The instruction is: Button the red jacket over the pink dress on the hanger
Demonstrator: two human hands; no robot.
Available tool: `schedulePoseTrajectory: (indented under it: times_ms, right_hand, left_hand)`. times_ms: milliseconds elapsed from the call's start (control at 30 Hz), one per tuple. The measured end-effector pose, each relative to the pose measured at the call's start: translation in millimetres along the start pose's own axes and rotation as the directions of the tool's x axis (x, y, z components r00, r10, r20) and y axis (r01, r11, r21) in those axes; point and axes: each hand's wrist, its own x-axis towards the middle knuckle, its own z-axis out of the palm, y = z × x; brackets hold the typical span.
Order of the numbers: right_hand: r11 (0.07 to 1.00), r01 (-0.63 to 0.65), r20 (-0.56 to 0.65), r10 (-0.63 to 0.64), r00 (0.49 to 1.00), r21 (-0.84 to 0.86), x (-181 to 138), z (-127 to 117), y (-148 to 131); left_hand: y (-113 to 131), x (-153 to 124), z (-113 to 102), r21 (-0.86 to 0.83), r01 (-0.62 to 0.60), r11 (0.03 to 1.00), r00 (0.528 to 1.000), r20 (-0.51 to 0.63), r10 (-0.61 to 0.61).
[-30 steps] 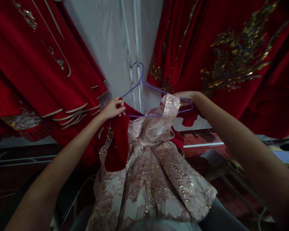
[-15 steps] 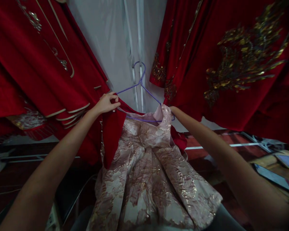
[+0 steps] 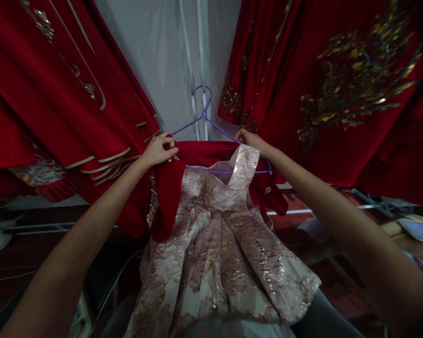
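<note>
A pink and gold brocade dress (image 3: pixel 211 263) drapes from a purple clothes hanger (image 3: pixel 208 105) down over my lap. Its wide right strap lies over the hanger's right arm. Behind and around the dress is a red garment (image 3: pixel 167 202) with short sleeves and beaded trim. My left hand (image 3: pixel 160 149) pinches the red garment at the hanger's left shoulder. My right hand (image 3: pixel 253 141) has its fingers closed at the hanger's right arm, just above the dress strap; the fingertips are partly hidden.
Red gowns with trim hang at left (image 3: pixel 81 117) and right (image 3: pixel 278 94), the right one with gold sequin embroidery (image 3: pixel 356 84). Pale upright poles (image 3: pixel 202 51) stand behind the hanger. A phone (image 3: pixel 419 231) lies at lower right. A metal rack base (image 3: pixel 370 204) is near the floor.
My right hand has moved up and slightly left, from behind the strap to above it. The strap stands straighter, and more red cloth shows behind the dress. My left hand stays nearly still.
</note>
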Motion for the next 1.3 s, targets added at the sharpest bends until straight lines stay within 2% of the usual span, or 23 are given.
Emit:
schedulePoseTrajectory:
  times_ms: [100, 200, 333, 433, 600, 700, 800, 933, 1033, 1100, 1200, 1300]
  right_hand:
    - [0.989, 0.032, -0.065, -0.042, 0.997, -0.144, -1, -14, -1]
    - [0.953, 0.027, -0.165, -0.08, 0.983, -0.302, -16, -30, -3]
    - [0.894, -0.044, -0.144, -0.023, 0.989, -0.447, -55, -51, -1]
    - [0.875, -0.083, -0.126, 0.025, 0.992, -0.478, -82, -61, -4]
    - [0.937, -0.02, -0.155, -0.036, 0.987, -0.35, -95, -63, -31]
    - [0.958, -0.006, -0.209, -0.056, 0.976, -0.285, -85, -55, -44]
    - [0.966, -0.026, -0.289, -0.051, 0.956, -0.256, -68, -44, -42]
    - [0.986, -0.161, -0.384, 0.131, 0.914, -0.048, -49, -25, -22]
    - [0.948, -0.251, -0.353, 0.307, 0.884, 0.195, -45, -11, -5]
    - [0.913, -0.272, -0.333, 0.369, 0.868, 0.304, -49, -4, 0]
    - [0.918, -0.213, -0.369, 0.335, 0.867, 0.333, -58, 1, -4]
    - [0.947, -0.151, -0.362, 0.252, 0.897, 0.284, -66, -3, -14]
  left_hand:
    - [1, -2, 2, 0.036, 0.001, 0.999, 0.999, -0.049, 0.0]
    - [3, -5, 4, 0.069, 0.016, 0.997, 0.998, -0.061, -0.012]
    - [7, -8, 10, 0.122, 0.063, 0.991, 0.992, -0.115, -0.049]
    - [10, -8, 17, 0.14, 0.053, 0.989, 0.994, -0.105, -0.039]
    - [17, -13, 21, 0.131, 0.073, 0.989, 0.993, -0.106, -0.059]
    - [22, -23, 17, 0.116, 0.073, 0.991, 0.983, -0.176, -0.052]
    - [21, -34, 10, 0.059, 0.064, 0.996, 0.974, -0.221, -0.05]
    - [10, -44, 1, -0.139, 0.183, 0.973, 0.969, -0.141, -0.202]
    - [2, -47, 0, -0.305, 0.302, 0.903, 0.928, -0.123, -0.352]
    - [-1, -48, 4, -0.398, 0.364, 0.842, 0.888, -0.124, -0.443]
    - [-1, -51, 12, -0.493, 0.42, 0.762, 0.849, -0.084, -0.522]
    - [0, -55, 16, -0.532, 0.39, 0.752, 0.84, -0.129, -0.527]
